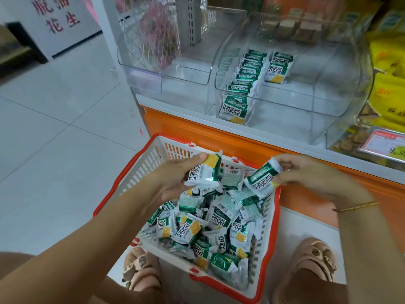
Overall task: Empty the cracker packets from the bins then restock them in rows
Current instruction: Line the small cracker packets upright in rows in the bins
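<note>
Head view, first speaker: Which step is the person on?

Second speaker: Restocking, by the look of it. The clear bin (306, 106), far and to the right on the counter, holds one overlapping row (243, 84) running front to back. A lone packet (277, 68) leans just to the right of it, likely the start of a second row. Most of the stock lies as loose packets (208, 227) in the basket (122, 185) on the floor, near the person's feet.

First speaker: And the hands?

Second speaker: Both are above the basket's far end, well short of the bin. The left hand (175, 178) grips a green-and-white packet (205, 172), thumb on its far edge and fingers under it. The right hand (306, 172), a bracelet (355, 206) on its wrist, pinches a second packet (260, 179) by one crimped end, so that it hangs tilted toward the left.

First speaker: What does the next move ask for?

Second speaker: Probably carrying both packets up and away to the bin and turning each to match the printed faces already there. Each would then lean against the lone packet so the new row runs straight. The right hand's end-pinch may need shifting first.
</note>
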Tool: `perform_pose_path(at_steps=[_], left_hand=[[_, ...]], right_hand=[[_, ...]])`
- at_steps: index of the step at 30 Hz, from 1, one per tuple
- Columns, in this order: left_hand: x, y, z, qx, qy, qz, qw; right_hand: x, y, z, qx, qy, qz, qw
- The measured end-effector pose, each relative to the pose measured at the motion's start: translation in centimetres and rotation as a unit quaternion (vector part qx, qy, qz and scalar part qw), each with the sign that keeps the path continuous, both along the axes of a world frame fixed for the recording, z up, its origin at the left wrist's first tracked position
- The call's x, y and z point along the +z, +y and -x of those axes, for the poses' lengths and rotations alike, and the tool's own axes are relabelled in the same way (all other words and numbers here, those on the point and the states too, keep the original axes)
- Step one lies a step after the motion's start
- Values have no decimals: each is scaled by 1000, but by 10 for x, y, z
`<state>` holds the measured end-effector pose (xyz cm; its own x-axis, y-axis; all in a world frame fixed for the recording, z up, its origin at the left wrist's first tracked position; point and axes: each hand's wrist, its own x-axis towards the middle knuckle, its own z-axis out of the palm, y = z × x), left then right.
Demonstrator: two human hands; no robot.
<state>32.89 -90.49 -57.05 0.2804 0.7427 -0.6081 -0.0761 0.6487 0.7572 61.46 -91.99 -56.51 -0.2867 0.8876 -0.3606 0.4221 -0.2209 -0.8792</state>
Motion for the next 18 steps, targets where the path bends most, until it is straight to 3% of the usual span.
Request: perform_pose_path(at_steps=[5, 11, 18], left_hand=[[-4, -8, -9, -27, 35, 8, 999], [-11, -13, -25, -78, 15, 10, 997], [15, -9, -23, -91, -54, -9, 994]], right_hand=[[26, -5, 15, 35, 112, 8, 993], [28, -12, 63, 79, 43, 7, 996], [27, -7, 62, -11, 53, -33, 998]])
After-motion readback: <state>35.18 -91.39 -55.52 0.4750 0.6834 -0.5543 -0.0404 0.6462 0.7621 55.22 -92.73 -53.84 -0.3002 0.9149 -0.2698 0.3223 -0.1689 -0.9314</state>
